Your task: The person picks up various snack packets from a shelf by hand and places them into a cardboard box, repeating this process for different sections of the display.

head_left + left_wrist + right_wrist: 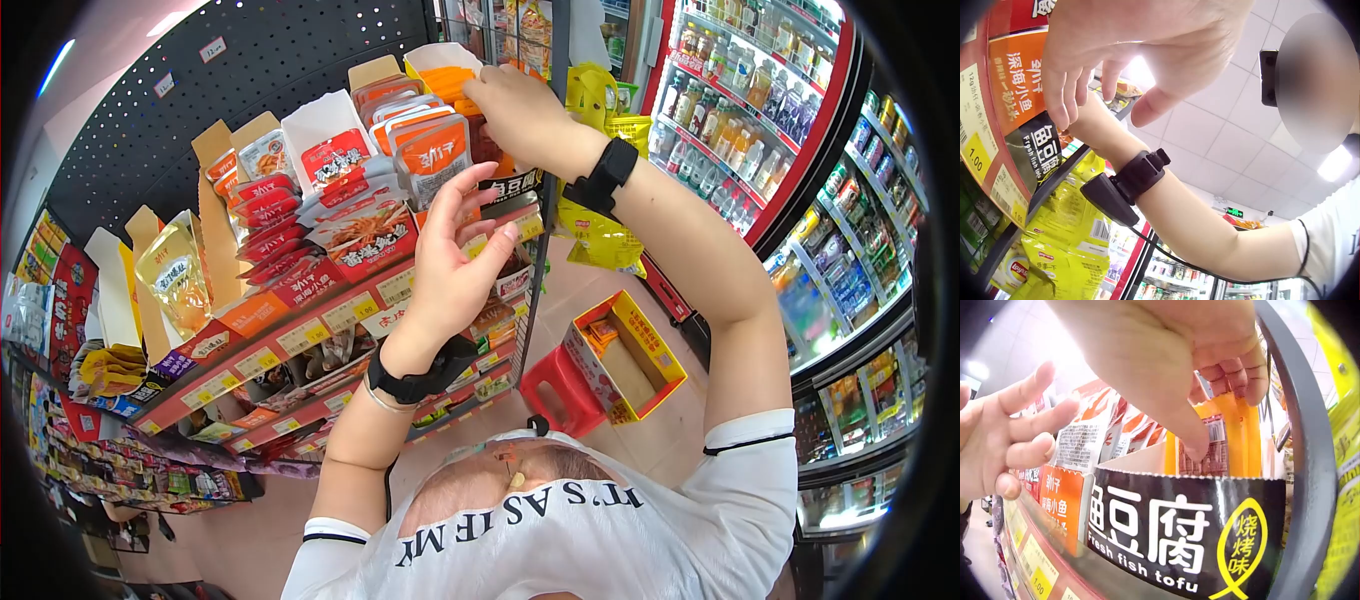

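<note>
My right hand (525,115) reaches into a box at the shelf's right end. In the right wrist view its thumb lies on the front of an orange snack packet (1213,453) and its fingers curl over the top, pinching it. The packet stands upright among others in the black-fronted fish tofu box (1166,531). My left hand (450,265) hovers in front of the shelf, fingers spread and relaxed, holding nothing. Behind it in the head view stand orange-and-silver packets (432,155) in the neighbouring box.
More snack boxes, including a box of red packets (340,160), line the shelf above price tags (305,335). A dark shelf post (1307,444) and hanging yellow chip bags (605,235) flank the right side. An open yellow carton (640,360) stands on the floor beside a red stool (560,390).
</note>
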A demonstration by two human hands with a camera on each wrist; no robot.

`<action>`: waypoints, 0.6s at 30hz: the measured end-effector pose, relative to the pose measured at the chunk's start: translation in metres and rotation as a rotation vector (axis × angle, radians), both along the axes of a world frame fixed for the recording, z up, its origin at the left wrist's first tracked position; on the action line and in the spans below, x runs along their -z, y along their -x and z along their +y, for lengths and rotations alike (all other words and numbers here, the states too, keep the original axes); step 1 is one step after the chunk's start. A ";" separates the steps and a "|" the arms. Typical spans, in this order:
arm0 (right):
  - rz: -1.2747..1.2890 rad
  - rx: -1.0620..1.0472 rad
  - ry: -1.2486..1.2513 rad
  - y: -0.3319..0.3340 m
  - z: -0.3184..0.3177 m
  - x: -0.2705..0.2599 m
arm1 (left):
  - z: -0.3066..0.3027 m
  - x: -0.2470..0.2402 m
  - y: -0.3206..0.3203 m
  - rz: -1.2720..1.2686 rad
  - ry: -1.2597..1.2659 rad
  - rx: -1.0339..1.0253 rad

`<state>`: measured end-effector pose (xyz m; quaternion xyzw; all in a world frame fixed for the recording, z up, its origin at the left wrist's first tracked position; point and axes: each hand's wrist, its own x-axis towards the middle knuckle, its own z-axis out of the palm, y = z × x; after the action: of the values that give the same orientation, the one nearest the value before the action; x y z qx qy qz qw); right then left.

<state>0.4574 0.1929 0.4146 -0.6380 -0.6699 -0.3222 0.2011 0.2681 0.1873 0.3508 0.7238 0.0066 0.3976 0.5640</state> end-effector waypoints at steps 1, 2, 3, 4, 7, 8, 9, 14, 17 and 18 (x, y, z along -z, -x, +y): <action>-0.017 0.026 0.035 0.000 -0.002 -0.002 | 0.000 0.000 0.000 -0.006 0.005 -0.002; 0.023 0.047 0.057 0.002 -0.003 -0.004 | 0.000 0.000 0.000 -0.001 0.008 -0.002; 0.024 0.046 0.058 0.003 -0.004 -0.005 | 0.000 0.000 0.000 -0.001 0.009 -0.003; -0.012 0.041 0.065 0.003 -0.005 -0.005 | -0.001 0.000 0.000 0.005 0.008 -0.008; 0.038 0.066 0.136 0.012 -0.016 -0.012 | -0.001 0.002 -0.001 0.015 0.011 -0.008; 0.122 0.095 0.198 0.015 -0.018 -0.015 | -0.001 0.002 -0.001 0.018 0.012 -0.003; 0.120 0.090 0.196 0.014 -0.019 -0.015 | 0.000 0.003 -0.001 0.016 0.009 -0.009; 0.057 0.080 -0.002 0.016 -0.036 -0.033 | 0.002 0.006 -0.005 0.016 0.120 0.045; 0.054 0.101 -0.115 0.023 -0.053 -0.045 | 0.004 0.007 -0.008 0.019 0.152 0.072; 0.029 0.088 -0.163 0.027 -0.063 -0.051 | 0.005 0.007 -0.009 0.015 0.177 0.096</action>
<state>0.4304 0.1299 0.4652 -0.6529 -0.6098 -0.3750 0.2475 0.2772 0.1920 0.3440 0.6735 0.0112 0.3626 0.6440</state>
